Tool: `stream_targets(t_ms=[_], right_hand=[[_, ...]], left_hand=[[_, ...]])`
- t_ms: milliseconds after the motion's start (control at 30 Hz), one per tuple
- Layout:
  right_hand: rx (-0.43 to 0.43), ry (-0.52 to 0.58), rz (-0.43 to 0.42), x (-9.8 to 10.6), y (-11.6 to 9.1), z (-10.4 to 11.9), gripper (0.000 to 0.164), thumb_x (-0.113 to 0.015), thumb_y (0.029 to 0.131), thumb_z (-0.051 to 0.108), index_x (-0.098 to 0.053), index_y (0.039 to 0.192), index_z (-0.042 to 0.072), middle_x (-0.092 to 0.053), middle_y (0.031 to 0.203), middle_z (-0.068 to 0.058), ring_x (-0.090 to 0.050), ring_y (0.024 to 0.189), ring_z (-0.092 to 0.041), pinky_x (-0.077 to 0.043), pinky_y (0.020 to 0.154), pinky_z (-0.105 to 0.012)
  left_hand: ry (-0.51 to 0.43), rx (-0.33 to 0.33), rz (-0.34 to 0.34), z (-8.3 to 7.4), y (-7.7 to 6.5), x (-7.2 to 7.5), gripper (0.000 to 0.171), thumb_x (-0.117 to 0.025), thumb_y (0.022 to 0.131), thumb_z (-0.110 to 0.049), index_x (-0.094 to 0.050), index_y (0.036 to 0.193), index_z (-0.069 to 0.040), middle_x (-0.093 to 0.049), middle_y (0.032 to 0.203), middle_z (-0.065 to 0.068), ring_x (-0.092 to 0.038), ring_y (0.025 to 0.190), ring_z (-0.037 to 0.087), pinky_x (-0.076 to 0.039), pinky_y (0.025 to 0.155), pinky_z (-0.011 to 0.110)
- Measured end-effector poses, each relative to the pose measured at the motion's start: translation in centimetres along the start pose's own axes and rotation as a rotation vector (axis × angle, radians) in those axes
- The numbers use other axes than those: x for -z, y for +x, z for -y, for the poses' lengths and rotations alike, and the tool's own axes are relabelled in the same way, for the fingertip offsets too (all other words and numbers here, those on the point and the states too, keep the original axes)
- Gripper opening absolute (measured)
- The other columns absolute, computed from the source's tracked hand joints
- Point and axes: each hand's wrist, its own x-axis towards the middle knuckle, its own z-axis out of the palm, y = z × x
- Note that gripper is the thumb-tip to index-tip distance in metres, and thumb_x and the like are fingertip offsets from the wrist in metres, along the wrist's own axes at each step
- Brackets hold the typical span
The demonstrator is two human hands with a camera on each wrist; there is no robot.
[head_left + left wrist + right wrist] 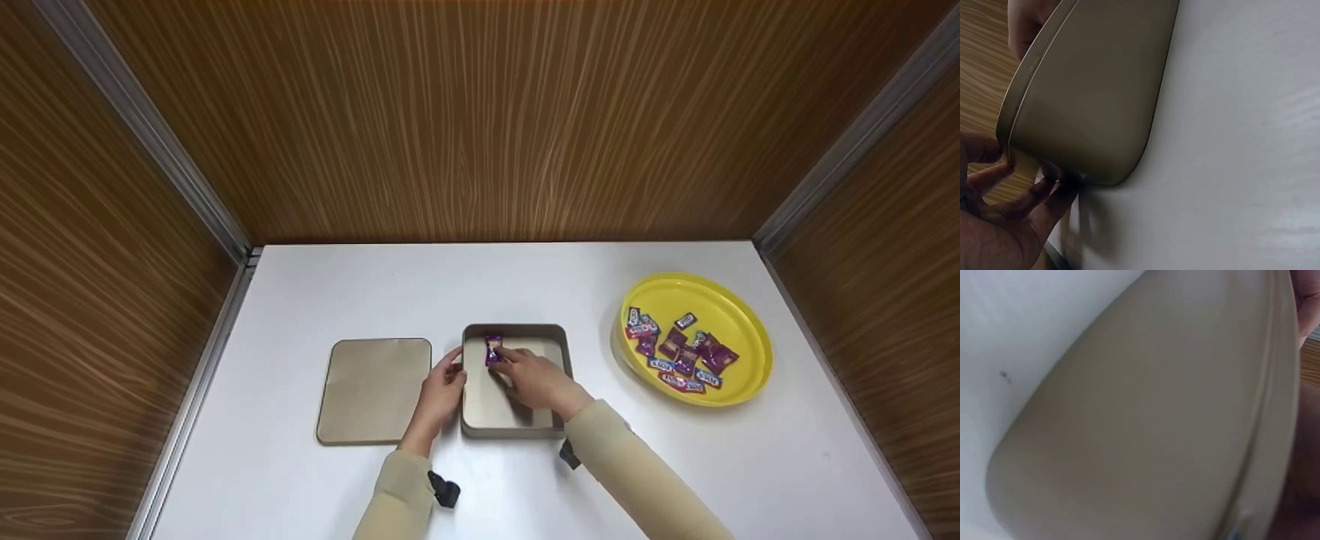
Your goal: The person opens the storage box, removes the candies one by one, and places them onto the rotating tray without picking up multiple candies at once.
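Note:
A square beige tin [514,433] stands uncovered on the table. Inside it, toward the back left corner, is a small purple-wrapped candy [493,345]. My right hand [536,380] reaches into the tin and pinches the lower end of that candy. Outside the tin, my left hand [441,394] touches its left wall, fingers fairly straight. In the left wrist view, the fingertips of the left hand [1010,225] rest against the tin's wall [1095,95] near a rounded corner. In the right wrist view, the tin's outer wall [1129,410] hides most of the right hand.
The flat beige lid [375,390] lies to the left of the tin. At the right, a round yellow tray [720,304] holds several wrapped candies, purple, blue and red. Wood-grained panels [480,120] enclose the white table [360,292] at the back and sides.

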Motion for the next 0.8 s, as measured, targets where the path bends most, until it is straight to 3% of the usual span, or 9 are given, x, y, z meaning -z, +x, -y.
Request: stream_targets(t_ms=[167, 467, 700, 800], right_hand=[[-0.003, 0.007, 0.029, -0.3, -0.2, -0.2, 0.043, -0.064, 0.095, 0.015, -0.058, 0.138, 0.012, -0.043, 0.149, -0.013, -0.046, 0.130, -0.036, -0.041, 0.103, -0.049], [0.043, -0.036, -0.047, -0.6, -1.2, 0.1, 0.041, -0.067, 0.093, 0.015, -0.062, 0.133, 0.009, -0.053, 0.137, -0.017, -0.052, 0.123, -0.036, -0.046, 0.097, -0.050], [0.063, -0.105, -0.135, -0.6, -2.4, 0.5, 0.034, -0.073, 0.087, 0.013, -0.067, 0.120, 0.007, -0.062, 0.109, -0.016, -0.062, 0.100, -0.033, -0.052, 0.085, -0.045], [0.081, -0.120, -0.183, -0.7, -2.6, 0.5, 0.028, -0.075, 0.086, 0.012, -0.069, 0.113, 0.006, -0.062, 0.107, -0.017, -0.063, 0.094, -0.032, -0.054, 0.080, -0.044]], left_hand=[[-0.009, 0.001, -0.006, 0.0, 0.1, 0.0, 0.047, -0.051, 0.098, -0.002, -0.046, 0.145, -0.004, -0.060, 0.122, 0.023, -0.058, 0.114, 0.034, -0.046, 0.097, 0.046], [0.031, 0.008, -0.010, 0.0, 0.1, 0.1, 0.047, -0.052, 0.098, -0.004, -0.047, 0.145, -0.005, -0.060, 0.122, 0.021, -0.058, 0.115, 0.034, -0.045, 0.098, 0.047], [0.019, 0.013, -0.018, -0.1, 0.2, 0.1, 0.047, -0.052, 0.098, -0.003, -0.048, 0.144, -0.006, -0.060, 0.121, 0.021, -0.058, 0.115, 0.033, -0.046, 0.097, 0.046], [0.019, 0.023, -0.018, -0.1, 0.2, 0.0, 0.047, -0.052, 0.098, -0.003, -0.048, 0.144, -0.007, -0.060, 0.122, 0.020, -0.058, 0.115, 0.032, -0.046, 0.097, 0.045]])
